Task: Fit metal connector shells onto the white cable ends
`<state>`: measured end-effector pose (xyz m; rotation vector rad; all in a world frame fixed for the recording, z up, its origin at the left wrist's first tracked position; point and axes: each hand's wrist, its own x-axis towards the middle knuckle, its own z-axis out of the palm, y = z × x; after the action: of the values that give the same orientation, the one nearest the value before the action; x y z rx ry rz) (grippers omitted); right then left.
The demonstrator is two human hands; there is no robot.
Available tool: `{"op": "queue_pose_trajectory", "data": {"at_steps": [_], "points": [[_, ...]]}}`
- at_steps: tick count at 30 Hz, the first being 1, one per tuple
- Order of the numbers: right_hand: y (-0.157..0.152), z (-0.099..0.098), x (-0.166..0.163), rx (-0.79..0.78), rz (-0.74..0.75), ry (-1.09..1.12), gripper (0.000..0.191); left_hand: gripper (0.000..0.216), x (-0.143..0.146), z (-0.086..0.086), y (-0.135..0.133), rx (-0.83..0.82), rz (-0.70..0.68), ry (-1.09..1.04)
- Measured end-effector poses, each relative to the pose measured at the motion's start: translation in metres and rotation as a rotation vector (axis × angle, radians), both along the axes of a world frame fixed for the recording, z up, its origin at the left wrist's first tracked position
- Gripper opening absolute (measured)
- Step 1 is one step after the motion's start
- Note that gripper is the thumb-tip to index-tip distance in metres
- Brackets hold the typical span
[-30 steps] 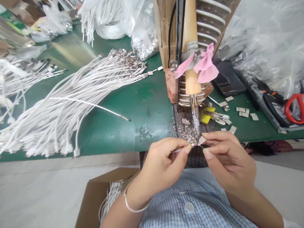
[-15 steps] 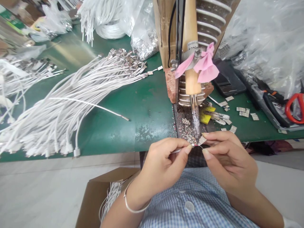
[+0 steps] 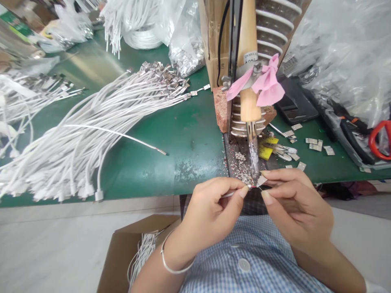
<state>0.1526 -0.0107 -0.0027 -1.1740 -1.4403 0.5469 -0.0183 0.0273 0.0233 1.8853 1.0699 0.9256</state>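
Observation:
My left hand (image 3: 210,211) pinches the stripped end of a thin white cable (image 3: 229,194) at the front edge of the green table (image 3: 171,134). My right hand (image 3: 295,203) pinches a small metal connector plate (image 3: 260,180) and holds it against the cable's tip. Both meet right under the tip of a soldering iron (image 3: 253,158), which hangs tip-down with a wooden handle and a pink ribbon (image 3: 265,83) tied round it. Solder crumbs (image 3: 240,165) lie beneath the iron.
A big bundle of white cables (image 3: 79,138) covers the table's left. Loose metal plates (image 3: 314,144), a yellow sponge (image 3: 265,149), a dark phone (image 3: 293,103) and red-handled scissors (image 3: 378,138) lie right. A cardboard box (image 3: 128,248) with cables stands below.
The view has shifted slightly; both hands stay pinched on the cable end and plate under the iron's tip.

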Motion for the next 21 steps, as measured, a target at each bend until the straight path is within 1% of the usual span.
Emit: {"op": "queue_pose_trajectory", "data": {"at_steps": [9,21], "points": [[-0.0012,0.0,0.0021,0.01,0.042,-0.005,0.018,0.007,-0.0013,0.0008,-0.0014,0.014,0.001,-0.008],[-0.0033,0.0011,0.0018,0.012,0.018,-0.044,0.019,0.006,-0.0003,0.0012,-0.0027,0.003,0.015,-0.001]]}}
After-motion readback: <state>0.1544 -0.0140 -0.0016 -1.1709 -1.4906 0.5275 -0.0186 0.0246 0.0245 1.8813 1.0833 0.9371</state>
